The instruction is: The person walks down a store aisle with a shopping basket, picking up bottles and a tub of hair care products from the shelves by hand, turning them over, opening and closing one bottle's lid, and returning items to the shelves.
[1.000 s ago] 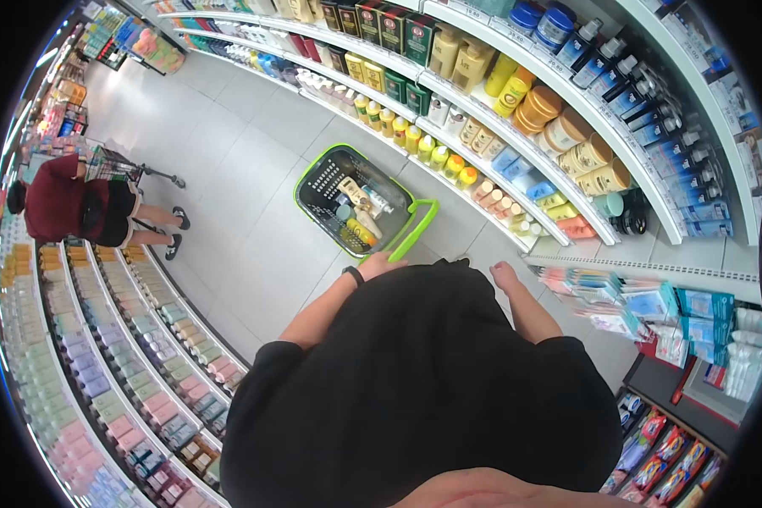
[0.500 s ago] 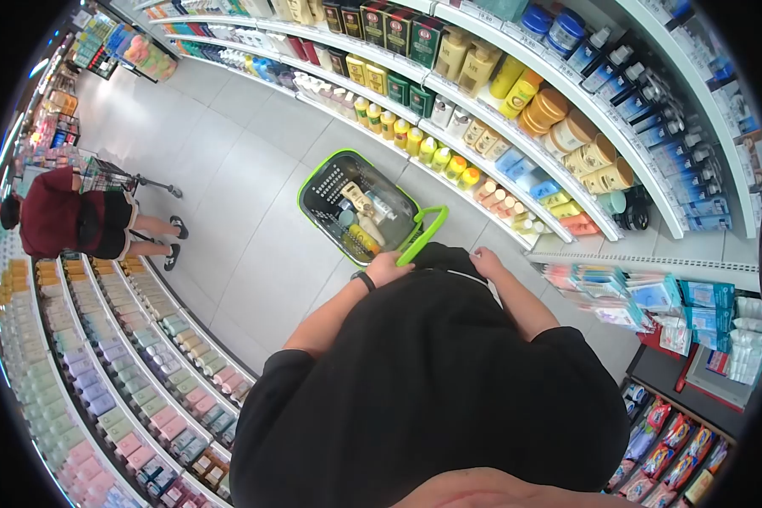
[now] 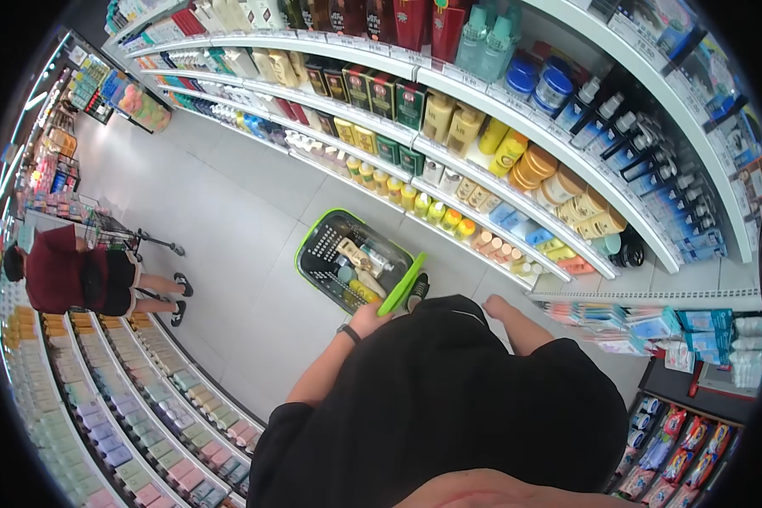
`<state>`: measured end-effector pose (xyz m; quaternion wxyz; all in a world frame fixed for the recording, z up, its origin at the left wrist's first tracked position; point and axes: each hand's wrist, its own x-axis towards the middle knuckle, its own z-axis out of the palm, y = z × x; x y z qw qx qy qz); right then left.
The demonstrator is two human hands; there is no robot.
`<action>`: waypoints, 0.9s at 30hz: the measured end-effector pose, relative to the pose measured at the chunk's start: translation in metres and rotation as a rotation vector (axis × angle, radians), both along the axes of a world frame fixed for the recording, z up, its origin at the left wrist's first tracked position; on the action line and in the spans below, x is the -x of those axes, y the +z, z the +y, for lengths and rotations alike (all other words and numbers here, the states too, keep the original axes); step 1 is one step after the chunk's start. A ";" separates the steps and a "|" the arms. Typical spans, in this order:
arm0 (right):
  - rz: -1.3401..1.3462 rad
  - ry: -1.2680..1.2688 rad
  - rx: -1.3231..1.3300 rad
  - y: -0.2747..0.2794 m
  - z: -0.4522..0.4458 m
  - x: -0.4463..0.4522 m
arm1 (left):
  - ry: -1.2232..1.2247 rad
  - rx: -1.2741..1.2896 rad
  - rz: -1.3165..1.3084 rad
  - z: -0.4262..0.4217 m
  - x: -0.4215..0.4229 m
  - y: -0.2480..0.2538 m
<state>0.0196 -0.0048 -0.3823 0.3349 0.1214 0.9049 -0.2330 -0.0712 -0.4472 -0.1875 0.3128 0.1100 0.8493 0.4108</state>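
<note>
My left hand [image 3: 370, 322], with a dark band at the wrist, is closed around the bright green handle [image 3: 404, 284] of a shopping basket [image 3: 330, 279]. The basket is black with a green rim and sits low in front of me, tilted in view. Inside it lie a cream-coloured bottle [image 3: 352, 252], a yellow item [image 3: 364, 291] and several other toiletries. My right hand [image 3: 496, 306] hangs beside my black shirt, away from the shelves. It looks rounded, but its fingers are too small and hidden to make out. A dark shoe [image 3: 417, 289] shows beside the handle.
Long shelves [image 3: 449, 157] of bottles and jars curve along the right. More shelving [image 3: 102, 398] fills the lower left. A person in a dark red top [image 3: 68, 269] stands at the left by a shopping cart [image 3: 114, 233]. Hanging packets [image 3: 707, 330] are at the right.
The view has tilted up, so the basket, hands and other person appear lower and more upper shelving shows. My left hand still holds the handle. A shoe has come into sight.
</note>
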 end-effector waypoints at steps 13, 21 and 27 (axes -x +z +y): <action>0.206 -0.306 0.215 0.036 -0.032 0.163 | 0.256 -0.239 -0.790 -0.030 0.071 -0.003; 0.096 -0.504 0.070 0.030 0.018 0.068 | 0.255 -0.245 -0.958 -0.035 0.115 0.010; -0.001 -0.518 -0.076 -0.014 0.011 -0.025 | 0.072 -0.278 -0.956 -0.060 0.126 0.006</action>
